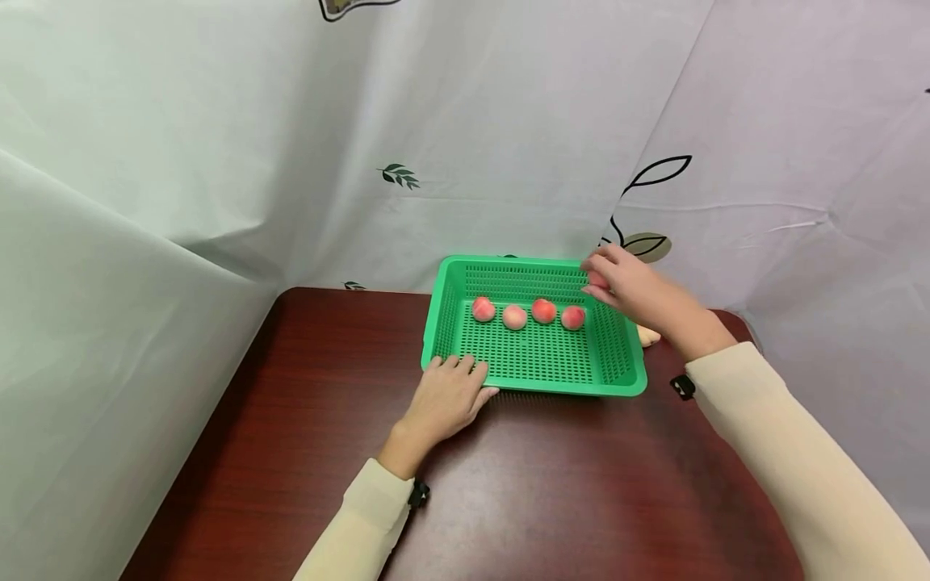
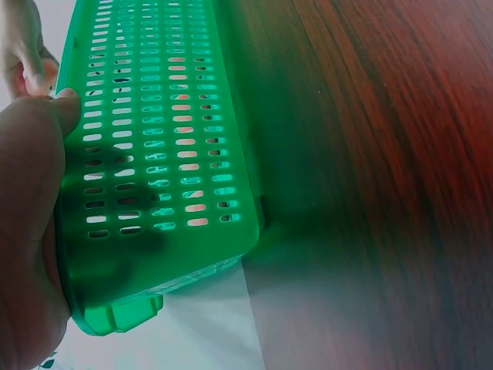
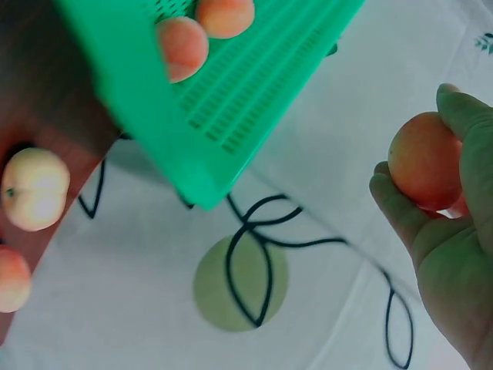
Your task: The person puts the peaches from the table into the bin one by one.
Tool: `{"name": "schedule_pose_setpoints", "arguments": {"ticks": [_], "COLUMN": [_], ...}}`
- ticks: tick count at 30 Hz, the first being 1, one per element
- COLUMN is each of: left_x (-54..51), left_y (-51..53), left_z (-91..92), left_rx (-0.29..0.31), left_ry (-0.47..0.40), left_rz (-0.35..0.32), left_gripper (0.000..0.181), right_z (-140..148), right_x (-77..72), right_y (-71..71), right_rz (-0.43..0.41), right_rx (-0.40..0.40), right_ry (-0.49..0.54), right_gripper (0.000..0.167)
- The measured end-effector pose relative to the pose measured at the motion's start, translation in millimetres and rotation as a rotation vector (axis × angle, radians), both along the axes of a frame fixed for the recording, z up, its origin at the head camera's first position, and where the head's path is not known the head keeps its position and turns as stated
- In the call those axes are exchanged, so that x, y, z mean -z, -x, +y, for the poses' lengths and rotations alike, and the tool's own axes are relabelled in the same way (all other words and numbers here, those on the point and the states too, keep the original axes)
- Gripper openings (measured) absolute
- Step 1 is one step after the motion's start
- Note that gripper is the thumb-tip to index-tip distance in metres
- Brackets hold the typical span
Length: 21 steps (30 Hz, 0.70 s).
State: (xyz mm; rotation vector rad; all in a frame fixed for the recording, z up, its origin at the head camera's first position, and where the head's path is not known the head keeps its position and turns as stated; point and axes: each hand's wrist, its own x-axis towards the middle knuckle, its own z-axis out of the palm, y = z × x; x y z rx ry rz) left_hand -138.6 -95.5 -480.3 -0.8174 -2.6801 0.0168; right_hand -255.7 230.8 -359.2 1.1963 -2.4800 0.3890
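Right hand (image 1: 630, 288) pinches peach (image 3: 425, 158), left hand (image 1: 448, 397) grips basket (image 1: 541, 388). Best steady basket, lower peach softly beside four peaches (image 1: 543, 311) left of pinch, no dropping.

This is a corner closed by white cloth (image 1: 508, 121) with leaf prints (image 1: 398, 176), around a wooden table (image 1: 327, 395); which room, I cannot tell.

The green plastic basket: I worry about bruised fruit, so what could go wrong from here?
The raised, round red-orange peach could slip from the right hand and bruise. Pressure from the left hand on the rim of the rectangular green plastic basket might tip it, rolling the four round pink peaches inside. The round pale-yellow peach near the edge of the red-brown wood-grain table might roll off if bumped.
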Motion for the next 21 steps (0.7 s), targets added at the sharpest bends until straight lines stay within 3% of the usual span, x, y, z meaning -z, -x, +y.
{"name": "schedule_pose_setpoints", "arguments": {"ticks": [11,21], "left_x": [0.7,-0.7], "left_y": [0.4,-1.0], "left_z": [1.4,0.7], "left_rx": [0.016,0.000], "left_ry": [-0.019,0.000], "left_rz": [0.004,-0.014], "left_gripper": [0.039,0.038], "right_z": [-41,-76], "right_x": [-4.1,2.2], "right_y": [11.9,12.3], "right_rz": [-0.101,-0.311], "right_rx": [-0.091,-0.045], "right_ry": [-0.036,-0.055], "right_gripper": [0.019,0.027]}}
